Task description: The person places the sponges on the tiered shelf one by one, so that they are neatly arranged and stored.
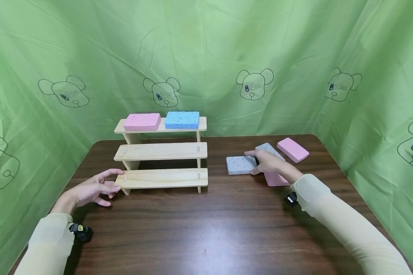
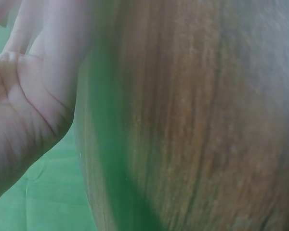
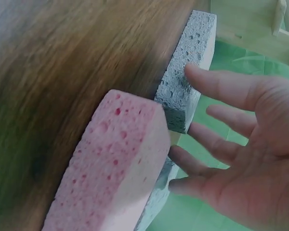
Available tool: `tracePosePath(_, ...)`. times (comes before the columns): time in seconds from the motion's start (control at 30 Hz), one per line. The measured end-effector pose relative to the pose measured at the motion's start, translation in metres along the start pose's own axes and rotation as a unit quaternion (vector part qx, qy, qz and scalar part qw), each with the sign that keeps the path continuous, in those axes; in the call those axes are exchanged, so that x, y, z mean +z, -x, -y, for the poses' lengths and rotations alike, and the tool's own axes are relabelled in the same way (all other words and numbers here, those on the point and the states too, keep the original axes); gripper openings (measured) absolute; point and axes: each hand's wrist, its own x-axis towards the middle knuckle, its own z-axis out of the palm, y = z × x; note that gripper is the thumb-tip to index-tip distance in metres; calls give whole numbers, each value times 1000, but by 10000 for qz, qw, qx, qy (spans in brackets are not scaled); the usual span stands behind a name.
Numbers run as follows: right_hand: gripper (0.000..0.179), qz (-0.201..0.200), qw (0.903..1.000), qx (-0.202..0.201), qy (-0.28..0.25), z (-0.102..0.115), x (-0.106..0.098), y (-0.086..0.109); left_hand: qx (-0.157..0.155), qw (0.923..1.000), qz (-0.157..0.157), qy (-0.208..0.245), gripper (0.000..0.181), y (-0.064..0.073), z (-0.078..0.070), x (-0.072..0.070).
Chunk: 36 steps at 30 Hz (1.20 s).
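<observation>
My left hand (image 1: 93, 187) is at the left end of the lowest board (image 1: 165, 177) of a three-step wooden rack, its upper finger on the board and another at the front corner. Only palm and finger bases show in the left wrist view. My right hand (image 1: 270, 162) spans the right end of a grey-blue sponge (image 1: 239, 165). The thumb (image 3: 216, 86) lies across that sponge's near face in the right wrist view; the other fingers are on its far side. Under the palm lies a pink sponge (image 1: 275, 179), and a second grey-blue sponge (image 1: 268, 147) is behind the hand, partly hidden.
On the rack's top step (image 1: 118, 128) sit a pink sponge (image 1: 142, 122) and a bright blue sponge (image 1: 182, 120). Another pink sponge (image 1: 292, 150) lies at the back right of the brown table (image 1: 192, 225). Green curtain (image 1: 206, 46) hangs behind and at both sides.
</observation>
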Motion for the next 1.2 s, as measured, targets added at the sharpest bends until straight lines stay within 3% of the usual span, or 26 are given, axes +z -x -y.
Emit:
tracePosePath(0.13,76,81,9997,228,40,6,-2,-1,-7,10000,-2,-13,55,0,0,0)
tracePosePath(0.37,81,227,9993,273,-90,8,-3,-4,25,10000,22,-10,55,0,0,-1)
tracePosePath(0.67,83,474,9895,526,-1262,-2,-2,-6,40,10000,43,-25,54,0,0,-2)
tracePosePath(0.87,85,514,9810,622,-1765,-5,0,-7,47,10000,85,13,55,-1,-1,-3)
tracePosePath(1.2,78,389,9751,840,-2015,-3,5,-8,41,10000,66,40,53,0,1,-1)
